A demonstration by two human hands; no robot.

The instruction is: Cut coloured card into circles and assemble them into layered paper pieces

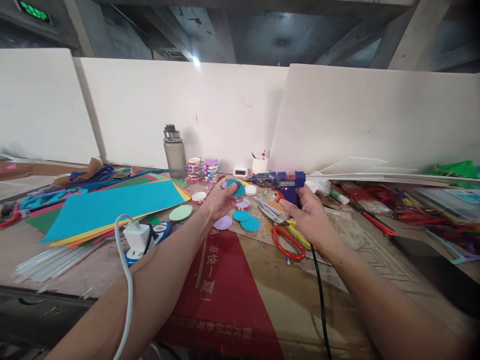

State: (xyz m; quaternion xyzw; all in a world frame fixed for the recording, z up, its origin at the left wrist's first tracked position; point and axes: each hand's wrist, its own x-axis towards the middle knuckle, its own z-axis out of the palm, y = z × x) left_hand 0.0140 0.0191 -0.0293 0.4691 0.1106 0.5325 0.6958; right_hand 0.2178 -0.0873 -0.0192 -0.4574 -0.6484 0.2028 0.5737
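Observation:
My left hand (219,201) holds a teal paper disc (236,188) upright above the cardboard-covered table (262,295). My right hand (305,212) grips a blue hot glue gun (279,180) by its handle, its nozzle pointing left toward the disc and a red light glowing on its body. Its black cord (319,295) runs down toward me. Below the hands lie two teal discs (245,220), a lilac disc (222,223) and a pale green disc (180,213). Red-handled scissors (285,239) rest beside my right hand.
Coloured paper sheets (108,206) and clear glue sticks (52,261) lie at left, with a white charger plug (137,237) and cable. A grey bottle (174,154), stacked decorated rolls (202,170) and a white cup (259,164) stand by the white foam boards. Craft clutter (412,205) fills the right.

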